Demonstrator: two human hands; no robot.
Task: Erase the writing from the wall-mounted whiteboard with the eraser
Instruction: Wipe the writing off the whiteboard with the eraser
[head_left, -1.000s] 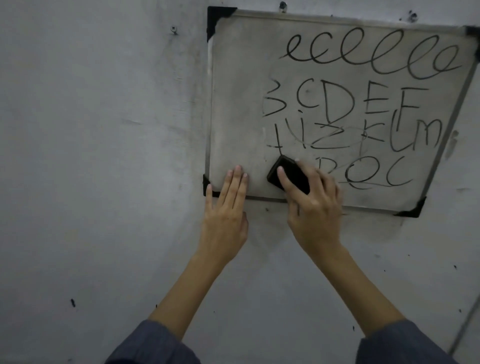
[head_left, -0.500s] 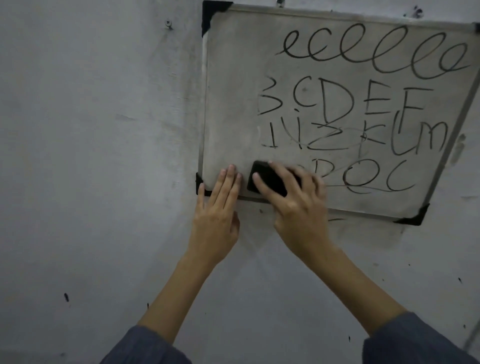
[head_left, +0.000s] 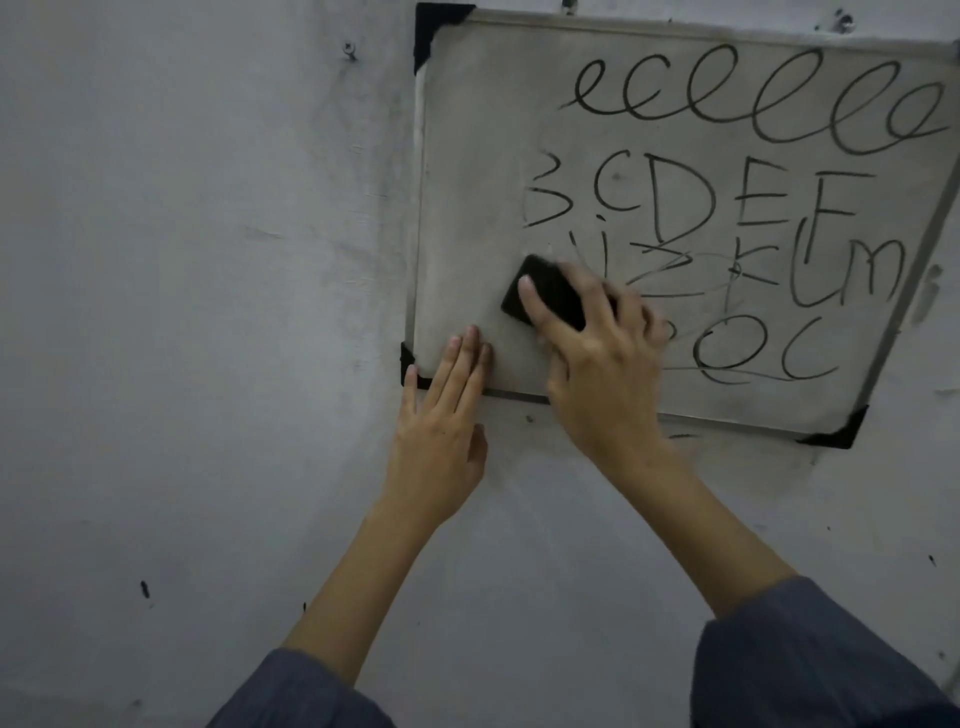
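Your left hand (head_left: 441, 436) lies flat with straight fingers over the whiteboard (head_left: 467, 208)'s lower-left corner. Just right, your right hand (head_left: 597, 364) has its grip closed round the black eraser (head_left: 540, 291), pressed to the board's lower left. Its long axis tilts up-left, the free end poking beyond your fingertips. Writing (head_left: 727, 208) covers the board's right.

A single head-worn camera faces the wall (head_left: 182, 312) close up, looking forward past both forearms at the whiteboard (head_left: 467, 208), whose right edge runs out of frame beyond the fingers (head_left: 470, 353).
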